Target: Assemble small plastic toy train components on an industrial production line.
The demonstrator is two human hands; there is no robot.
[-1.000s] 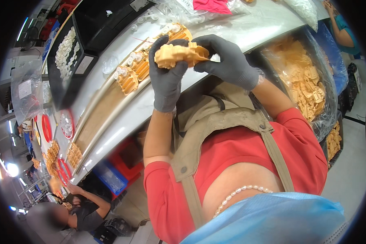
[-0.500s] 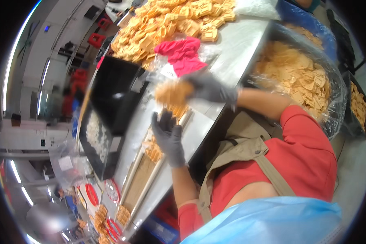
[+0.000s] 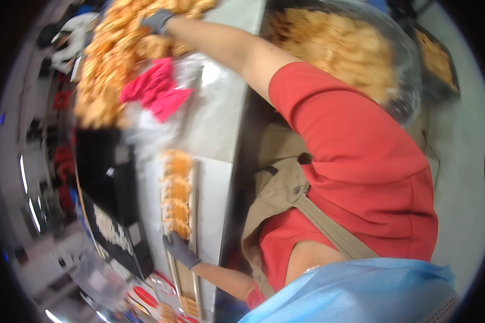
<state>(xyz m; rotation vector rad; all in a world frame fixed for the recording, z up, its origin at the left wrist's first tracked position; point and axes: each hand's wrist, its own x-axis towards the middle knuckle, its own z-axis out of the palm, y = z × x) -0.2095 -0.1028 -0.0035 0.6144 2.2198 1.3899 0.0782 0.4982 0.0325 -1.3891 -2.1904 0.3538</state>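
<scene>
Our right grip, in a dark grey glove, is stretched out to the far end of the surface and rests in the heap of golden crackers; the picture is blurred there, so we cannot tell how far the fingers are closed or whether they have hold of a cracker. Our left grip, gloved the same, lies at the near end of the narrow tray, its fingers spread and loosely curled, the fingertips touching the nearest stack of the row of crackers; nothing is clasped in it. That row runs away from the left grip along the tray, stack against stack, toward the right grip.

Just on the near side of the right grip, beside the heap, lies a crumpled pink cloth on a clear plastic sheet. To the left of the left grip stands a black box, and below it a dark tray of small pale pieces. To the right of our outstretched arm, off the surface, sits a large clear bag full of the same golden crackers. Our red shirt and tan apron strap fill the near right.
</scene>
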